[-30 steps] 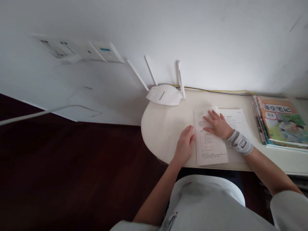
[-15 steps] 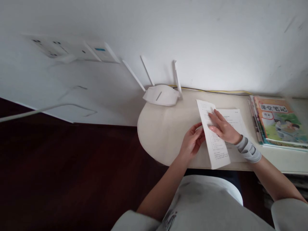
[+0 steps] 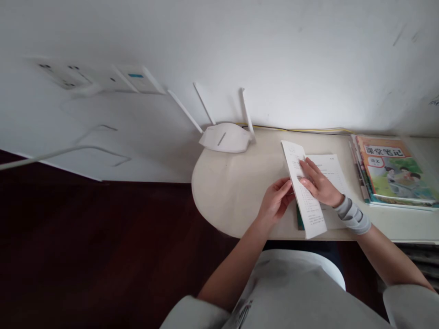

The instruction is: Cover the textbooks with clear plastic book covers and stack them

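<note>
A book [image 3: 312, 208] with printed white pages lies at the table's front, its left part raised and tilted toward the right. At its left edge my left hand [image 3: 276, 201] pinches the raised pages between thumb and fingers; some fingertips are hidden behind them. My right hand [image 3: 322, 185] rests on the printed side of those pages, fingers stretched out and thumb apart. Beneath it the right-hand page [image 3: 331, 167] lies flat. A green strip of cover [image 3: 300, 218] shows under the raised part. A grey wrist brace [image 3: 353, 215] wraps my right wrist.
A white router [image 3: 225, 138] with upright antennas stands at the table's [image 3: 222, 192] back left, against the wall. Yellow and black cables [image 3: 295, 130] run behind. To the right lies a stack of colourful books [image 3: 394, 169]. Wall sockets [image 3: 137, 80] and a loose cable [image 3: 68, 151] are at left.
The view has shifted slightly. A green strip of cover now shows at the book's lower left, hidden before. Both hands keep nearly the same places on the pages.
</note>
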`<state>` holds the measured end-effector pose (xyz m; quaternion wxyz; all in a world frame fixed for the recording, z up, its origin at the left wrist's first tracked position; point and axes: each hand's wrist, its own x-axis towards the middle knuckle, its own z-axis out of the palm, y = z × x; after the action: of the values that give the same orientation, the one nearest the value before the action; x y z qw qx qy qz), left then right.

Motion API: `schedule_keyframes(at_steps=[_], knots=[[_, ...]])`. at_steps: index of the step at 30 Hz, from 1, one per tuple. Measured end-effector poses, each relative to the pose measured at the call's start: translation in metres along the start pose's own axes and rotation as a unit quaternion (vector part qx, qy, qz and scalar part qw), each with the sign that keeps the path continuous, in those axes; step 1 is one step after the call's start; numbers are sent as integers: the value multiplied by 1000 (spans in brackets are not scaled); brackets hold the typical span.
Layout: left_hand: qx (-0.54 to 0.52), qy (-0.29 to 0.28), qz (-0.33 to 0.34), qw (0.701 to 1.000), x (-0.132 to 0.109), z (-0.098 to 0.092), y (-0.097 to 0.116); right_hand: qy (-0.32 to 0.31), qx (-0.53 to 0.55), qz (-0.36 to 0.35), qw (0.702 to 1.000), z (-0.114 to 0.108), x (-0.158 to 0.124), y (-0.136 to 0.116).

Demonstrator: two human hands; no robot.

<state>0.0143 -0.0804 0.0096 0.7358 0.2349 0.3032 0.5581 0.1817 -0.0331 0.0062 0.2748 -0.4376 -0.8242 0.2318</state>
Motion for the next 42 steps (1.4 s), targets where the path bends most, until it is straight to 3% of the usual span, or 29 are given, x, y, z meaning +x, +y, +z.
schedule_keyframes(at_steps=[4, 7, 9, 11, 13, 15, 19, 20, 22, 24, 27, 35, 42], knots=[[118, 18, 6, 993, 7, 4, -8, 35, -6, 9, 999, -14, -3, 10], [306, 12, 23, 952, 11, 6, -16, 124, -44, 1, 991, -46, -7, 5], [393, 8, 20, 919, 11, 7, -17, 144, -98, -26, 984, -66, -10, -7], [434, 11, 4, 901, 10, 5, -14, 85, -156, -59, 982, -76, -10, -19], [490, 21, 2, 872, 8, -1, -6, -19, -205, -77, 976, -70, -7, -26], [600, 48, 47, 797, 5, -9, 4, -120, -237, -61, 962, -51, 0, -25], [801, 131, 168, 559, -1, -35, 17, -228, -240, 24, 943, -9, 19, -15], [826, 141, 169, 519, -2, -42, 18, -238, -239, 33, 941, -1, 22, -14], [857, 143, 138, 475, -3, -56, 18, -252, -247, 30, 935, 9, 27, -17], [870, 135, 105, 463, -3, -69, 17, -264, -266, 15, 927, 15, 29, -22], [869, 121, 101, 468, -2, -81, 18, -276, -288, -3, 917, 19, 31, -29], [830, 124, 131, 527, -3, -87, 23, -273, -292, -27, 916, 32, 41, -40], [794, 151, 149, 569, -8, -85, 36, -271, -293, -51, 915, 26, 41, -41]])
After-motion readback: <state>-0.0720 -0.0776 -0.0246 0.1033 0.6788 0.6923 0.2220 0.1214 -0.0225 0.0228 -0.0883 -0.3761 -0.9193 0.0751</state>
